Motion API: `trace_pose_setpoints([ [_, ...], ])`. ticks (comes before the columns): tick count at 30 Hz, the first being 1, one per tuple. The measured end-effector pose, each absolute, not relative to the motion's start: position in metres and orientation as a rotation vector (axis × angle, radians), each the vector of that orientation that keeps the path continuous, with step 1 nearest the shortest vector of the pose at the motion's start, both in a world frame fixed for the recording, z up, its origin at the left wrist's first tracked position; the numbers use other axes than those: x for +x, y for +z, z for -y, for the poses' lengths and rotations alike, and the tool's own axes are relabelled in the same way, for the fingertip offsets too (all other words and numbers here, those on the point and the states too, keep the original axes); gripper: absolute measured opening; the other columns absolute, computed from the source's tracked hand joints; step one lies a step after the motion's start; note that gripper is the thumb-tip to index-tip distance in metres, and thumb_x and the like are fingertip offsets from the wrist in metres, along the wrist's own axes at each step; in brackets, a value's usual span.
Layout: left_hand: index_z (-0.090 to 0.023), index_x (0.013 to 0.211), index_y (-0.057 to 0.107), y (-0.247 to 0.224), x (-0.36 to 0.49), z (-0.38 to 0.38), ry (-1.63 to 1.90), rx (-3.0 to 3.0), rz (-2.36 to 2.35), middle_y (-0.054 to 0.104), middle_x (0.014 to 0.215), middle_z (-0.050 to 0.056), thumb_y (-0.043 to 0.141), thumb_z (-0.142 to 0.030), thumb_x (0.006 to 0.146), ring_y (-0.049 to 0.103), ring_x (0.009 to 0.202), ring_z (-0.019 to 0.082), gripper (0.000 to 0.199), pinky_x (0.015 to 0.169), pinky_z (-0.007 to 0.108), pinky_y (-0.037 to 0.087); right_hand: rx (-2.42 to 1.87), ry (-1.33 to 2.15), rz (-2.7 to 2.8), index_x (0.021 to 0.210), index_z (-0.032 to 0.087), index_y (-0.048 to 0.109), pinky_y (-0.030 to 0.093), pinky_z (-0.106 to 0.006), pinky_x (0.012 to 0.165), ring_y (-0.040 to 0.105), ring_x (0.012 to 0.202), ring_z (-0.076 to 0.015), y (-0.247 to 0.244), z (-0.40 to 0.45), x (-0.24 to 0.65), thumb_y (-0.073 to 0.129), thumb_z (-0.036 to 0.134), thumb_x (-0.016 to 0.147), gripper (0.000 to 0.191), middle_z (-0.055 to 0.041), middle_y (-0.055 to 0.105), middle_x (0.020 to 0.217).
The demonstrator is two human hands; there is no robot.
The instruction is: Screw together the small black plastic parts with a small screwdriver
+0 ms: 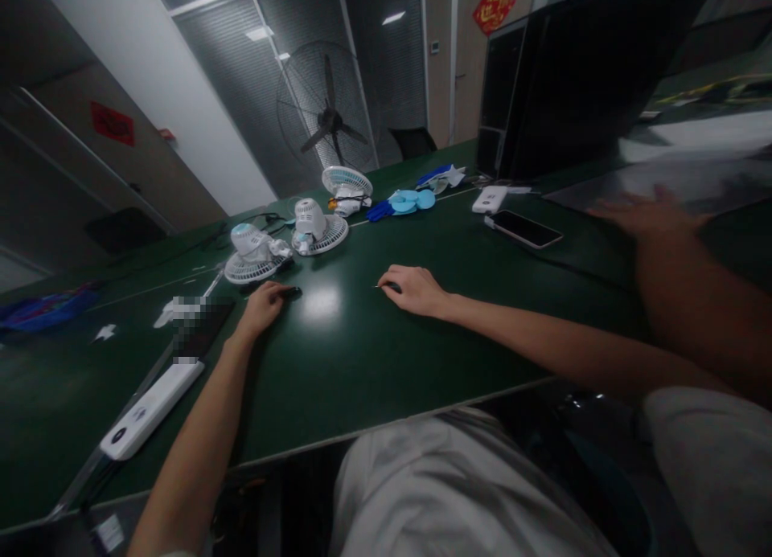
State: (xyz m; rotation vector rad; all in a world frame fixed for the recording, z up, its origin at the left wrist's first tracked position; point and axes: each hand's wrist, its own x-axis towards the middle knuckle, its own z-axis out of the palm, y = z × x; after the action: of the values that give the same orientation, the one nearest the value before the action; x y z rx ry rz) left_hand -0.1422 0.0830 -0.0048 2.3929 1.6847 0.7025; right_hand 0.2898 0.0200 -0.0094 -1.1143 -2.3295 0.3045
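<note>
My left hand (pixel 264 306) rests on the green table, its fingers closed on a small black object (pixel 293 292) whose far end sticks out to the right. Farther right, my right hand (pixel 416 290) is closed around a small dark object (pixel 393 287) with a thin, light tip pointing left. Both objects are too small and dim to name, and the fingers partly hide them. A gap of bare tabletop (pixel 326 344) separates the two hands. Just beyond my left hand lies a small white fan (pixel 256 251), its grille facing down.
Two more white fans (pixel 310 223) (pixel 346 191), blue gloves (pixel 379 211) and a light-blue fan blade (pixel 413 201) lie farther back. A phone (pixel 524 228) and white power bank (pixel 489 199) are at right. Another person's hand (pixel 654 211) touches papers. A white device (pixel 153 408) lies left.
</note>
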Motion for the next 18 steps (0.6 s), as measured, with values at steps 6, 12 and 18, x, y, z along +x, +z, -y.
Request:
trace_pose_setpoints([
  [6, -0.02, 0.102, 0.079, -0.0112, -0.1513, -0.0919, 0.855, 2.304, -1.748, 0.075, 0.111, 0.012, 0.063, -0.048, 0.085, 0.068, 0.101, 0.031, 0.037, 0.099, 0.043, 0.052, -1.147, 0.283, 2.328, 0.127, 0.017, 0.064, 0.06, -0.043, 0.09, 0.069, 0.105, -0.0227, -0.0098, -0.02, 0.2886, 0.065, 0.036, 0.103, 0.03, -0.0093, 0.066, 0.126],
  [12, -0.017, 0.119, 0.075, -0.0128, -0.151, -0.0925, 1.004, 2.145, -1.697, 0.078, 0.11, 0.012, 0.069, -0.065, 0.081, 0.072, 0.097, 0.029, 0.062, 0.087, 0.039, 0.058, -1.14, 0.289, 2.339, 0.126, 0.017, 0.064, 0.061, -0.042, 0.089, 0.069, 0.104, -0.0223, -0.0095, -0.0193, 0.2894, 0.065, 0.036, 0.103, 0.03, -0.0091, 0.067, 0.125],
  [18, -0.016, 0.119, 0.075, -0.0099, -0.1474, -0.089, 1.016, 2.073, -1.63, 0.077, 0.113, 0.013, 0.076, -0.066, 0.075, 0.072, 0.098, 0.028, 0.066, 0.086, 0.038, 0.058, -1.14, 0.291, 2.343, 0.127, 0.016, 0.064, 0.061, -0.042, 0.088, 0.069, 0.103, -0.0222, -0.0093, -0.0195, 0.2895, 0.066, 0.036, 0.103, 0.031, -0.0091, 0.067, 0.124],
])
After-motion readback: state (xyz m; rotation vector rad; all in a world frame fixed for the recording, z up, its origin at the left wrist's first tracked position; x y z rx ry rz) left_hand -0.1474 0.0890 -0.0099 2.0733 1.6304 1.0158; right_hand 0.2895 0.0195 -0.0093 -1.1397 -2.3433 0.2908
